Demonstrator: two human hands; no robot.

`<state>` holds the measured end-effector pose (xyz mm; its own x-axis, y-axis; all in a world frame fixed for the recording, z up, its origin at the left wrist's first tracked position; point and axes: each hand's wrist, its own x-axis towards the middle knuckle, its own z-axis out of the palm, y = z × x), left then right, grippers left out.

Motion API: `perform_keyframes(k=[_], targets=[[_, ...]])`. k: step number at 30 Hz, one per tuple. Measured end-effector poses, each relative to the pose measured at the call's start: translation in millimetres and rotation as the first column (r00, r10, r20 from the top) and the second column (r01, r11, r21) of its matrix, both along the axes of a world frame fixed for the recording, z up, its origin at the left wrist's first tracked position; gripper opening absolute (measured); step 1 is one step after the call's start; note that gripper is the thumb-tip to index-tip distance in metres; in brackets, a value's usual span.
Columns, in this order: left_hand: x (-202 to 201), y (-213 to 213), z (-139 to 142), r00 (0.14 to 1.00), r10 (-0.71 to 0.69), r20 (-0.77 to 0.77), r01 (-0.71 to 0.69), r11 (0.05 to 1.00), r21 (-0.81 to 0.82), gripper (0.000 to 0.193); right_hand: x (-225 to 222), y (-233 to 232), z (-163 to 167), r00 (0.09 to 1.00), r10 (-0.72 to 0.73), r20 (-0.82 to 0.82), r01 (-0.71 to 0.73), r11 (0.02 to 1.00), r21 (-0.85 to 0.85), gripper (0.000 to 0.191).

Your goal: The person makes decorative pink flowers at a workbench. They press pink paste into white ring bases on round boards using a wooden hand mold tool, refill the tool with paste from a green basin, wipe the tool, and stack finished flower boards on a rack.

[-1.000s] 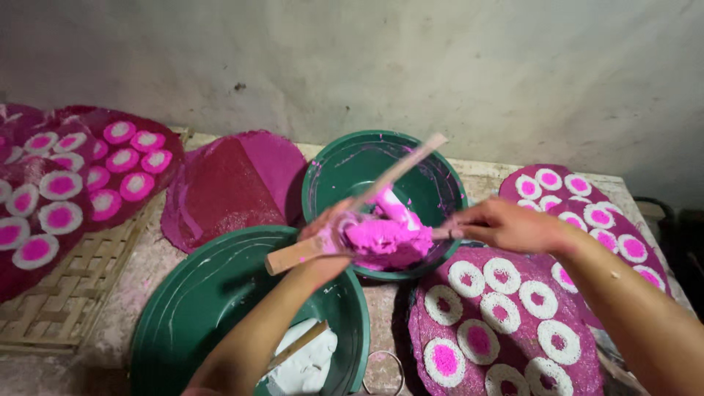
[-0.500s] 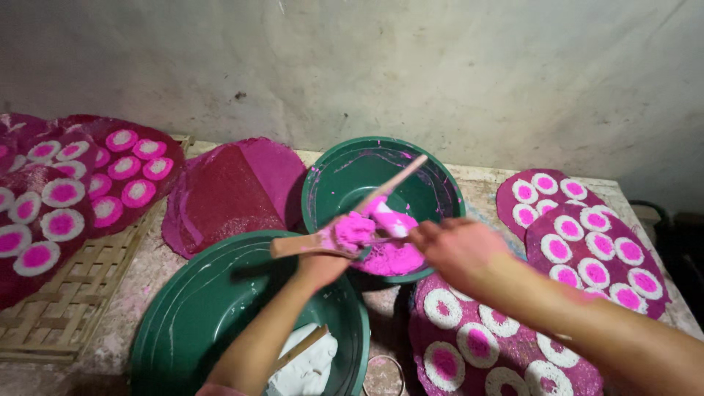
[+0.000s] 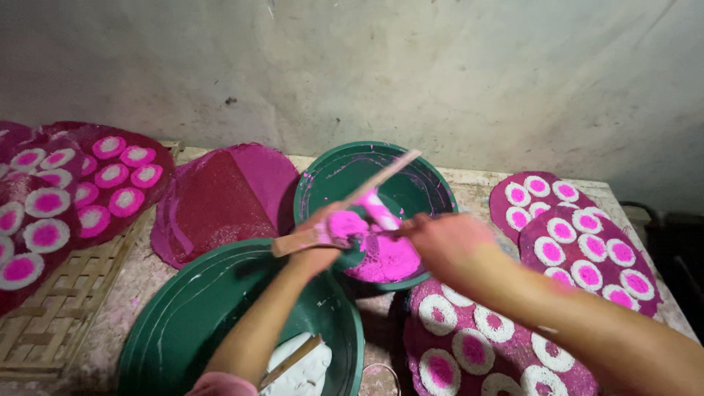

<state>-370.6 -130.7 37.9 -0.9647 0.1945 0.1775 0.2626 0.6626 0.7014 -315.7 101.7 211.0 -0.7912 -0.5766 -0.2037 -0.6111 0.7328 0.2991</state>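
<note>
- Gripping a flat wooden paddle [image 3: 345, 213] smeared with bright pink paste, the left hand [image 3: 319, 246] is closed round its near end over the far green round basin [image 3: 433, 194]; the stick slants up to the far right.
- The right hand [image 3: 444, 246] is blurred, its fingers curled at the paddle's middle beside the blob of paste; whether it grips anything cannot be told.
- A wet, glossy pink paste mound [image 3: 389, 260] lies in the near part of that basin.
- A larger green basin [image 3: 183, 323] sits nearer, with white paste [image 3: 304, 370] and a second stick [image 3: 290, 361] at its near edge.
- Magenta woven round mats [image 3: 572, 249] on the right carry white rings with pink centres; similar mats [image 3: 66, 183] lie left, on a slatted bamboo rack [image 3: 51, 323].
- A bare magenta mat [image 3: 220, 198] rests on the stained, dusty tabletop [image 3: 469, 176] before a rough grey plaster wall [image 3: 367, 66].
</note>
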Motion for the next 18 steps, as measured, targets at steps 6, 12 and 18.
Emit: perform_keyframes(k=[6,12,18], targets=[[-6,7,16,0.975,-0.017,-0.22,0.004,0.998,-0.06,0.073,-9,0,-6,0.956,0.165,-0.242,-0.175,0.984,-0.022,0.028],[-10,41,12,0.993,0.039,-0.111,-0.042,0.999,-0.023,0.061,-25,-21,-75,0.971,0.143,-0.191,-0.159,0.985,-0.073,0.022],[-30,20,13,0.979,0.178,-0.098,-0.166,0.979,0.12,0.058,-22,37,-34,0.98,-0.201,0.008,0.196,0.943,-0.27,0.035]])
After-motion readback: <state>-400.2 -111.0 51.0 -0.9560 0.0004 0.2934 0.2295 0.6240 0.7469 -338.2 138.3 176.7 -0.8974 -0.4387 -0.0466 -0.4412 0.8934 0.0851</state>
